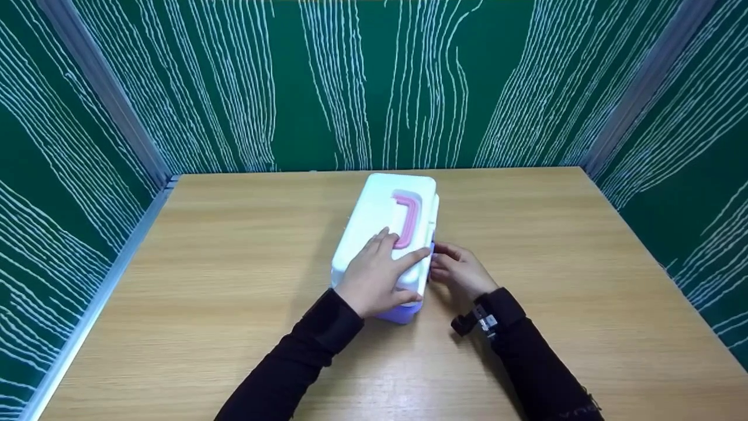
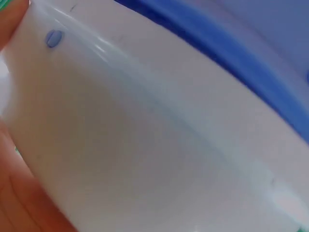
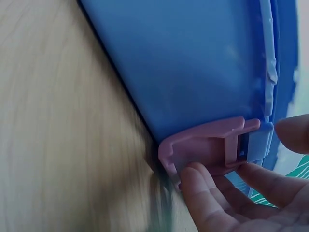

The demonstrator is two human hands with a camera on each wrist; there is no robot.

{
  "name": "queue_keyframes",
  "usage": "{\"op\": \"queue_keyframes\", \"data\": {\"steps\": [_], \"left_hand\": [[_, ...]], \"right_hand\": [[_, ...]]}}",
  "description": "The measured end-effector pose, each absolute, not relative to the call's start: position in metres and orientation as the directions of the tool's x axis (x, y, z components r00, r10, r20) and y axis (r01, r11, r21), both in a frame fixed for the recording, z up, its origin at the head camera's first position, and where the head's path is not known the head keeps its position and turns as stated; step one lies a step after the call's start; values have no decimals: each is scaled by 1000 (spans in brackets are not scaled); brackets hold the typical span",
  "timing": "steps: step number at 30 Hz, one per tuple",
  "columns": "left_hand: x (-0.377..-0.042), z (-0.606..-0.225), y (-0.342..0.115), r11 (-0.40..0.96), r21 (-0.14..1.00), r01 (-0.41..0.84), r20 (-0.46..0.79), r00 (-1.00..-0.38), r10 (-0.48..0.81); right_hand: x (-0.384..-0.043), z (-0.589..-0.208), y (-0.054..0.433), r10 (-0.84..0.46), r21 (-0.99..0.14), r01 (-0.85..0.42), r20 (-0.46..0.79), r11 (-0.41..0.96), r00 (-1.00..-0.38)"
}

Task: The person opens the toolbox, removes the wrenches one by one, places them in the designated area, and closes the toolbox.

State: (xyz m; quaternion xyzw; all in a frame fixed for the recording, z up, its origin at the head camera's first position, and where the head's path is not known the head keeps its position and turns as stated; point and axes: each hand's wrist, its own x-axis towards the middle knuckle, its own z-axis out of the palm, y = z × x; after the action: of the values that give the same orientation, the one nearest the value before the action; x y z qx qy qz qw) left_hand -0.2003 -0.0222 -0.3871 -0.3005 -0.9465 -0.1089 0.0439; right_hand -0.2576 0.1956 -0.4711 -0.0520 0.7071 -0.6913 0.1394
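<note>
On the table stands a storage box with a white lid (image 1: 365, 219), a pink carrying handle (image 1: 412, 219) folded into its top and a blue-purple base (image 1: 400, 314). My left hand (image 1: 377, 275) lies spread over the near part of the lid, fingertips by the handle and thumb toward the near edge. Against the box's right side, my right hand (image 1: 461, 272) has its fingers at a pink latch (image 3: 205, 145), which hangs out from the blue side wall (image 3: 178, 63). In the right wrist view those fingers pinch the latch's lower part, one fingertip close to the lid edge.
A wooden table (image 1: 234, 245) carries the box near its middle. Green panels (image 1: 292, 88) with white wavy lines enclose the back and both sides, joined by grey metal posts (image 1: 105, 88). A small dark device (image 1: 485, 318) is strapped to the right wrist.
</note>
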Motion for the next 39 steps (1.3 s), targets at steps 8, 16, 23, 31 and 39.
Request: {"op": "queue_keyframes", "data": {"steps": [8,16,23,31,39], "left_hand": [[-201,-371,-32,806,209,554,135,-833,537],[-198,-367,-38,834,208,511,149,-860,489],[-198,-367,-43,843,153,515,254,-845,470],[-198,-362,-51,852,197,485,296,-858,420],[-197,-359,-56,850,294,438,331,-881,339]], "right_hand": [[-254,-467,186,-196,-990,133,-140,51,-971],[-250,-467,180,-146,-988,140,-149,70,-978],[-250,-464,179,-157,-984,82,-107,161,-982],[-248,-459,176,-132,-978,100,-125,183,-983],[-249,-460,174,-116,-975,100,-125,198,-985]]}}
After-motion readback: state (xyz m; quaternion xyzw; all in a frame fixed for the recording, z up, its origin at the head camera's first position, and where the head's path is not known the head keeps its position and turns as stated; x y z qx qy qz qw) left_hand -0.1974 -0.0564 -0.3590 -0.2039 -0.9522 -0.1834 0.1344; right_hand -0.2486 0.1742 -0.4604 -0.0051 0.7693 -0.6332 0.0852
